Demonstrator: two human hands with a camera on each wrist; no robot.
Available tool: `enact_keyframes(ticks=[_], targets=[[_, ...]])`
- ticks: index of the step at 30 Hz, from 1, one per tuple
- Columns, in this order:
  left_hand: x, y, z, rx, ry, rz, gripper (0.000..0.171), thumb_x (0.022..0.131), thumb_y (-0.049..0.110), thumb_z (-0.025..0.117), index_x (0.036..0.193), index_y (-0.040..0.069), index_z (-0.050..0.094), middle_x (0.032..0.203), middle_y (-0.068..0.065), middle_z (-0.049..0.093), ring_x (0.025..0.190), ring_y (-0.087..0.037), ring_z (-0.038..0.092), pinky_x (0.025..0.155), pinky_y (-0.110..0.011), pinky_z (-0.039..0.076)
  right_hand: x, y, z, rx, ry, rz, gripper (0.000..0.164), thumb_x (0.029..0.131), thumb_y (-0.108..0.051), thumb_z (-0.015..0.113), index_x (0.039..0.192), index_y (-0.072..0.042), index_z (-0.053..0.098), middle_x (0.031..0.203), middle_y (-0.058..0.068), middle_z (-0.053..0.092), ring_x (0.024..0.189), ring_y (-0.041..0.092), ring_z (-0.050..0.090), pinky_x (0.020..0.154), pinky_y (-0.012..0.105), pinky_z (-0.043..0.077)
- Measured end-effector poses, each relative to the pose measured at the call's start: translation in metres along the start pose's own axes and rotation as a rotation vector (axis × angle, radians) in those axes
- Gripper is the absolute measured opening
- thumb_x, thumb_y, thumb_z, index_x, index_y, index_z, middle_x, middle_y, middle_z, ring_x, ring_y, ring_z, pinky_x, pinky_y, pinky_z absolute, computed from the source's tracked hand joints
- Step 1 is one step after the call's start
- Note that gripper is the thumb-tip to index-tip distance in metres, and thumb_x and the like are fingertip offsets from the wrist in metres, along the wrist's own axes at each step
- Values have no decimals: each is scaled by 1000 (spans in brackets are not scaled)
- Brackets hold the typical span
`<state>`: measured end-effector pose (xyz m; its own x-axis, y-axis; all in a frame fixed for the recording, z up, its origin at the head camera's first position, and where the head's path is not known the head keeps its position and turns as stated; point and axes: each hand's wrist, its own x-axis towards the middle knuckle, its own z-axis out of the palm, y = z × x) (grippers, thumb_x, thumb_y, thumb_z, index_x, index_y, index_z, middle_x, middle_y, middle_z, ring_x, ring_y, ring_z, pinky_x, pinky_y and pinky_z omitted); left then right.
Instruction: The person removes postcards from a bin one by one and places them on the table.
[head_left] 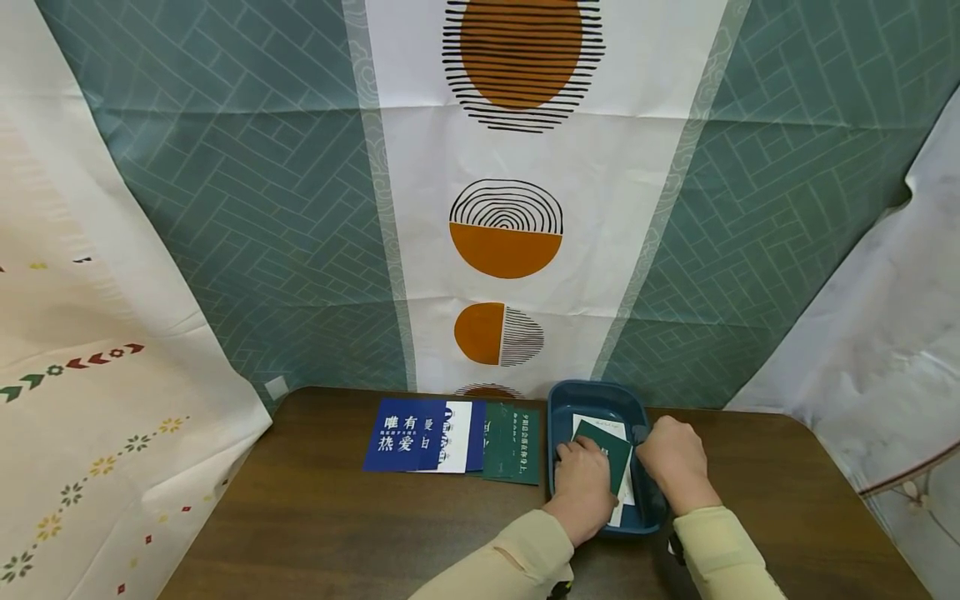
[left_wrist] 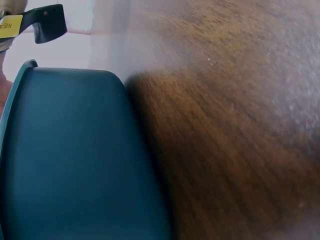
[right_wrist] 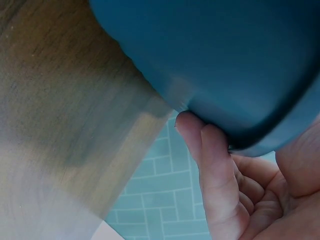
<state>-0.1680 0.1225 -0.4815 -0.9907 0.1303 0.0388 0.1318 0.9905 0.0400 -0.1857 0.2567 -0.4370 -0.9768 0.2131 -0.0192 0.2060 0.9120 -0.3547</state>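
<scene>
A blue plastic tray (head_left: 597,390) stands toward the back right of the table, with several cards in it. My left hand (head_left: 583,487) reaches over its near left side and pinches a dark green card (head_left: 611,450), which lies tilted over white cards (head_left: 628,492). Gripping the tray's right rim is my right hand (head_left: 672,458); in the right wrist view its fingers (right_wrist: 215,170) press against the outer wall. The left wrist view shows the tray's outer side (left_wrist: 80,150), with the left hand out of sight.
Left of the tray, a row of overlapping cards lies on the wooden table (head_left: 337,517): blue cards (head_left: 401,429), a white card (head_left: 454,454) and green cards (head_left: 517,454). A patterned cloth (head_left: 300,208) hangs behind the table's back edge.
</scene>
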Motion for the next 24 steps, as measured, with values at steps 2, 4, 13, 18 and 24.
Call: enact_keyframes(ticks=[2, 4, 13, 18, 24], targets=[[0, 0, 0, 5, 8, -6, 100, 56, 65, 76, 128, 3, 46, 112, -14, 55, 99, -24, 50, 75, -25, 45, 0, 0, 0, -1, -2, 0, 22, 76, -15, 60, 81, 6, 60, 75, 19, 58, 59, 27, 51, 49, 39, 44], [0, 0, 0, -2, 11, -14, 103, 54, 65, 77, 129, 3, 44, 112, -14, 54, 99, -24, 49, 75, -26, 45, 0, 0, 0, -1, -6, -1, 22, 76, -15, 60, 82, 7, 60, 75, 20, 57, 59, 27, 51, 49, 39, 44], [1, 0, 0, 12, 87, -26, 111, 48, 63, 80, 133, 2, 43, 113, -15, 48, 97, -26, 45, 81, -27, 44, 1, 0, 0, -10, -1, -15, 21, 76, -14, 59, 81, 6, 60, 76, 20, 58, 60, 27, 51, 50, 40, 45], [0, 2, -2, 79, 173, -28, 76, 67, 49, 76, 122, 2, 55, 98, -12, 47, 87, -22, 44, 74, -24, 45, 0, -1, 0, -11, 1, -16, 23, 76, -14, 59, 83, 8, 60, 78, 23, 58, 61, 27, 52, 51, 41, 45], [-1, 0, -4, 132, 136, 4, 61, 78, 43, 70, 124, 6, 54, 102, -12, 47, 94, -24, 45, 79, -27, 44, -1, -2, -1, -9, -23, 1, 23, 77, -13, 60, 84, 8, 59, 75, 19, 57, 59, 26, 51, 48, 38, 44]])
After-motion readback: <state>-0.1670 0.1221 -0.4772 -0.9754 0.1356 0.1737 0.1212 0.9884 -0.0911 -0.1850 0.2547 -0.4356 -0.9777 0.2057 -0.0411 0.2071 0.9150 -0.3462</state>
